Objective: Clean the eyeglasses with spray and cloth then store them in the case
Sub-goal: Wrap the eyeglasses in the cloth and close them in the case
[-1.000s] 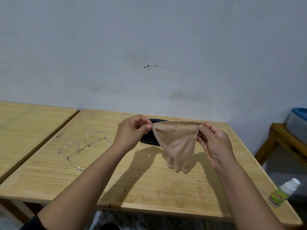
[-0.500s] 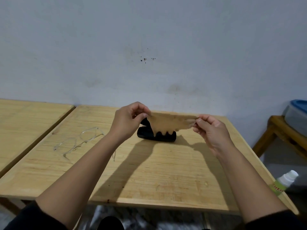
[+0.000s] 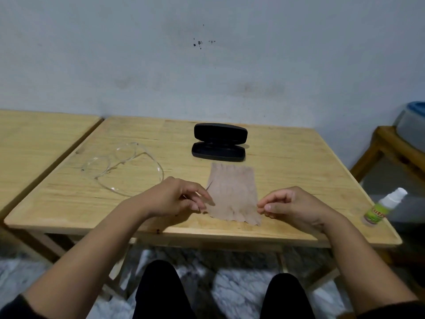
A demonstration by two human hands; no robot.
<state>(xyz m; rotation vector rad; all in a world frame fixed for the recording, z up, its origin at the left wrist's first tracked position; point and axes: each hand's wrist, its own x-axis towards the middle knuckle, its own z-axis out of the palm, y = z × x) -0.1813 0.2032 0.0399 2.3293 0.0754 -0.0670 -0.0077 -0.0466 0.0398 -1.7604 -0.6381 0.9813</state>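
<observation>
A beige cleaning cloth (image 3: 232, 192) lies spread flat on the wooden table (image 3: 299, 157), near its front edge. My left hand (image 3: 174, 199) pinches the cloth's near left edge, and my right hand (image 3: 296, 206) pinches its near right edge. Clear-framed eyeglasses (image 3: 113, 166) rest on the table to the left with their arms unfolded, apart from both hands. A black glasses case (image 3: 218, 143) stands open just behind the cloth, with nothing inside. A small white spray bottle (image 3: 381, 208) with a green label lies at the table's front right corner.
A second wooden table (image 3: 34, 134) adjoins on the left with a narrow gap between. At the right, a low wooden stool (image 3: 391, 143) carries a grey container with a blue lid (image 3: 411, 125). A grey wall stands right behind the table. My knees are under the front edge.
The cloth was held up stretched between both hands in front of the case; now it lies flat on the table. Both hands came down and towards me. The camera tilted down.
</observation>
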